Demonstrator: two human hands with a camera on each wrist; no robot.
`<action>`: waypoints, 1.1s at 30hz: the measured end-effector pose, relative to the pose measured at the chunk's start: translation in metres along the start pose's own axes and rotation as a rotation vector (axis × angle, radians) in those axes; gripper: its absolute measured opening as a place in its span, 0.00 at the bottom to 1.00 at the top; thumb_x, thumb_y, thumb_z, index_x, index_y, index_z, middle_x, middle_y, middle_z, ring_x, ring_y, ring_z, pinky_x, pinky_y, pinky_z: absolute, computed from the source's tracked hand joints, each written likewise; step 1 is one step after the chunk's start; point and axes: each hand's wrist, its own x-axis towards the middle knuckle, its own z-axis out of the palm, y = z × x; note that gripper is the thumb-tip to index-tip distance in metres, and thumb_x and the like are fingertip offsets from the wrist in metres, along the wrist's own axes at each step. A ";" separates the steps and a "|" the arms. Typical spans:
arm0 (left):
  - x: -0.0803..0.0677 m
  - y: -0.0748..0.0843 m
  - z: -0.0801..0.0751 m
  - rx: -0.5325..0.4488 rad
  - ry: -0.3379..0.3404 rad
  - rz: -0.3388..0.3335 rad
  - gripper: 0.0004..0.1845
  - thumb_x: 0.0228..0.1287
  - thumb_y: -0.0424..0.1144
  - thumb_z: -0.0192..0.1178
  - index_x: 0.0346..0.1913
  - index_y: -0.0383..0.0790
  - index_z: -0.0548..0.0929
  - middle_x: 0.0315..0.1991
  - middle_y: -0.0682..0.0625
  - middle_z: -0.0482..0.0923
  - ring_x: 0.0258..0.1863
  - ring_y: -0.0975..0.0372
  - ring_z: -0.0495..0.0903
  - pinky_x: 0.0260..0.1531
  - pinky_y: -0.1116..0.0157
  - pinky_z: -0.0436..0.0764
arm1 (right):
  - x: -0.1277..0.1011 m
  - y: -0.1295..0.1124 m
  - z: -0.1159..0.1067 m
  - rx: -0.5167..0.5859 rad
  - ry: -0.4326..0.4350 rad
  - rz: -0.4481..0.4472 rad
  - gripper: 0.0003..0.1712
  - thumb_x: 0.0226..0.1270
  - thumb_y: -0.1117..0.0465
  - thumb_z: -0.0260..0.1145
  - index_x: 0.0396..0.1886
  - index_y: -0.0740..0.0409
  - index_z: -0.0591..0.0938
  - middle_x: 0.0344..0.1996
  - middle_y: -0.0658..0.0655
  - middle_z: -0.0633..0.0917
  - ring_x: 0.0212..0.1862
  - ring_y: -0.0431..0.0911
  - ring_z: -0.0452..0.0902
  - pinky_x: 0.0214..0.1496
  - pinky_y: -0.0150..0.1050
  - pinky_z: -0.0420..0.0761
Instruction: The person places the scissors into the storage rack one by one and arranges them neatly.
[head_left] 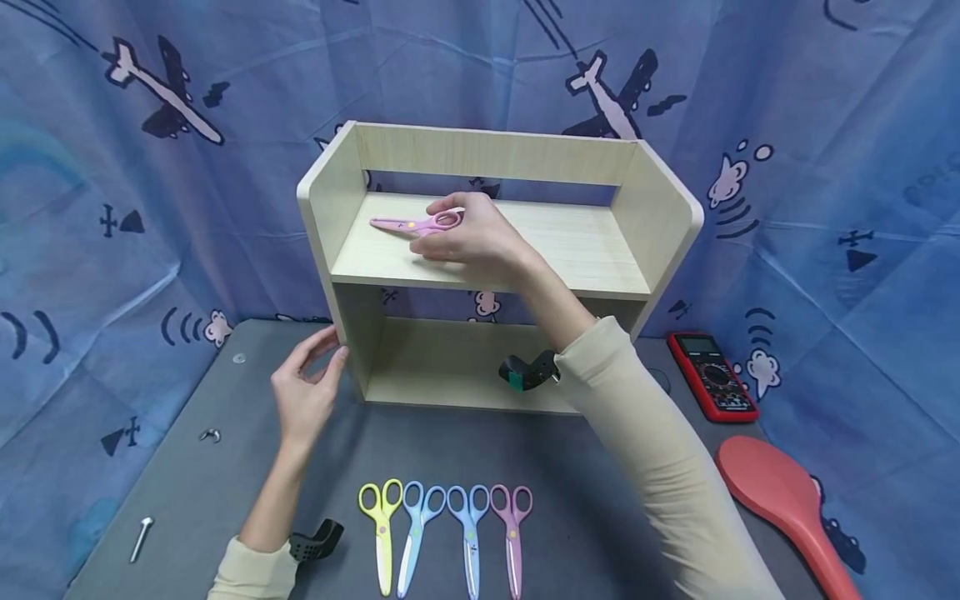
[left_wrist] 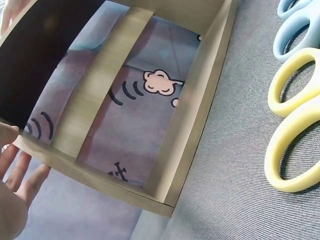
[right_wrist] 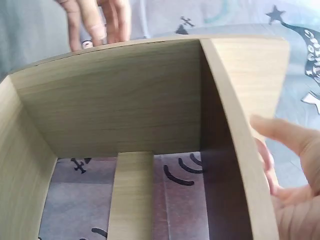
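Observation:
On the upper tier of a pale wooden shelf [head_left: 495, 283], my right hand [head_left: 472, 233] holds pink scissors [head_left: 405, 225] by their handles. Their blades point left, close above the board. In the right wrist view, a strip of the pink handle shows between thumb and palm. My left hand [head_left: 307, 392] rests its fingertips on the outside of the shelf's left side panel [left_wrist: 100, 185], fingers fairly straight. Nearer me on the table lie yellow scissors [head_left: 384, 533], two blue scissors [head_left: 414, 533] [head_left: 469, 533] and another pink pair [head_left: 513, 533], side by side, handles away from me.
A red multimeter [head_left: 712, 379] stands right of the shelf, with a red ladle-like utensil [head_left: 772, 483] nearer me. On the table's left side lie a bolt [head_left: 140, 540], a small metal wing nut [head_left: 211, 435] and a washer [head_left: 238, 358]. A patterned curtain [head_left: 465, 67] hangs behind.

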 end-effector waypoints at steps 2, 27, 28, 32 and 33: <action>0.000 0.000 0.000 0.006 0.000 0.002 0.18 0.69 0.22 0.70 0.60 0.30 0.89 0.55 0.30 0.89 0.51 0.74 0.89 0.49 0.79 0.88 | -0.001 0.000 -0.005 -0.017 -0.051 0.009 0.43 0.63 0.60 0.83 0.75 0.60 0.77 0.64 0.60 0.83 0.60 0.46 0.78 0.62 0.34 0.82; 0.000 0.002 0.002 0.004 0.003 -0.005 0.18 0.69 0.23 0.70 0.60 0.30 0.89 0.55 0.31 0.89 0.52 0.74 0.89 0.49 0.79 0.88 | -0.002 -0.009 0.029 -0.111 0.005 -0.193 0.13 0.62 0.63 0.84 0.40 0.62 0.88 0.33 0.53 0.83 0.38 0.41 0.72 0.38 0.30 0.69; 0.000 0.002 0.002 0.003 0.003 -0.006 0.18 0.69 0.23 0.70 0.60 0.30 0.89 0.55 0.31 0.89 0.52 0.74 0.89 0.49 0.79 0.88 | -0.002 -0.010 0.031 -0.117 0.010 -0.195 0.13 0.62 0.62 0.84 0.42 0.62 0.89 0.35 0.54 0.86 0.40 0.41 0.73 0.40 0.30 0.70; -0.001 0.002 0.002 0.002 0.006 -0.017 0.18 0.69 0.22 0.70 0.60 0.30 0.89 0.55 0.32 0.89 0.52 0.74 0.89 0.50 0.79 0.88 | -0.001 -0.012 0.035 -0.132 0.020 -0.189 0.21 0.62 0.61 0.85 0.52 0.64 0.91 0.48 0.62 0.92 0.50 0.45 0.81 0.51 0.33 0.78; -0.001 0.002 0.002 0.005 0.007 -0.020 0.18 0.69 0.22 0.70 0.60 0.31 0.89 0.55 0.32 0.89 0.52 0.74 0.89 0.50 0.79 0.88 | -0.001 -0.013 0.036 -0.128 0.023 -0.186 0.23 0.62 0.61 0.85 0.55 0.64 0.91 0.51 0.63 0.93 0.53 0.46 0.83 0.54 0.33 0.80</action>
